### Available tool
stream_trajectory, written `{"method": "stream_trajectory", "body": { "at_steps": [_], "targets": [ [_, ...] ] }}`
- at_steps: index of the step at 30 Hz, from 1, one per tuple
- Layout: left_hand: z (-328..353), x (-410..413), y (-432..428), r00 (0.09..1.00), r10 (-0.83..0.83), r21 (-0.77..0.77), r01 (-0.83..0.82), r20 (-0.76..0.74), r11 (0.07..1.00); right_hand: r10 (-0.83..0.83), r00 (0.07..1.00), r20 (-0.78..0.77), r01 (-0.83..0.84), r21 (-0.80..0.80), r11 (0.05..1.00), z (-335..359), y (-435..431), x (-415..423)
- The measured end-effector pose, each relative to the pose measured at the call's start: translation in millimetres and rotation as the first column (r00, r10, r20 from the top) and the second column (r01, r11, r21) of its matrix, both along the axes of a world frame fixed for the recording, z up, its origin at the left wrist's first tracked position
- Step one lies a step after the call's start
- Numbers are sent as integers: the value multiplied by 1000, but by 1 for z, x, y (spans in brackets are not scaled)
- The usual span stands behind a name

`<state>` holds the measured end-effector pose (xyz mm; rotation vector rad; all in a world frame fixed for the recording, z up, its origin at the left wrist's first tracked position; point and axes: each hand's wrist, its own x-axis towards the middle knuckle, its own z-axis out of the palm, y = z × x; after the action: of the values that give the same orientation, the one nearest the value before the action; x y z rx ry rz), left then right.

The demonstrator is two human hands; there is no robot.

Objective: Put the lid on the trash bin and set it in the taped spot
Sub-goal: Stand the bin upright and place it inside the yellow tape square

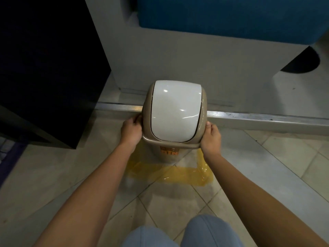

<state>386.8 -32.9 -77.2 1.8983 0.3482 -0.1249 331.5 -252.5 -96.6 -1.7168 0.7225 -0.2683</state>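
A beige trash bin (pixel 171 155) stands upright on the tiled floor, with an orange label on its front. Its lid (pixel 175 111), beige-rimmed with a white swing flap, sits on top of it. My left hand (pixel 131 130) grips the lid's left rim and my right hand (pixel 211 138) grips its right rim. Yellow tape (pixel 188 175) marks a square on the floor; the bin's base stands inside it, with the tape's front strip and both front corners showing.
A metal floor rail (pixel 267 116) runs across just behind the bin. A dark cabinet (pixel 49 72) stands at the left, a grey panel (pixel 195 65) behind, blue upholstery (pixel 231 16) above it. My knees (pixel 178 234) are at the bottom edge.
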Motion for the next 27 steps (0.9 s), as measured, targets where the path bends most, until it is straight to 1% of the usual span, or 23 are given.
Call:
{"method": "stream_trajectory", "body": {
  "at_steps": [3, 7, 10, 17, 19, 27],
  "targets": [
    [-2, -1, 1, 1000, -2, -4, 2, -4, 1000, -2, 1000, 0, 2, 15, 1000, -2, 0, -1],
    [-4, -4, -3, 999, 34, -41, -33, 18, 999, -20, 1000, 16, 19, 87, 996, -2, -1, -4],
    [-5, -6, -8, 999, 53, -70, -52, 14, 996, -19, 1000, 18, 17, 104, 994, -3, 1, -6],
    [-10, -5, -8, 998, 62, -92, -62, -6, 994, -24, 1000, 14, 23, 70, 997, 0, 4, -4],
    [-12, -4, -9, 998, 57, -85, -57, 4, 995, -36, 999, 15, 35, 54, 998, 1, 3, -1],
    [-14, 6, -15, 997, 62, -50, -59, 47, 997, -36, 998, 43, 33, 68, 997, 4, -2, 11]
  ]
}}
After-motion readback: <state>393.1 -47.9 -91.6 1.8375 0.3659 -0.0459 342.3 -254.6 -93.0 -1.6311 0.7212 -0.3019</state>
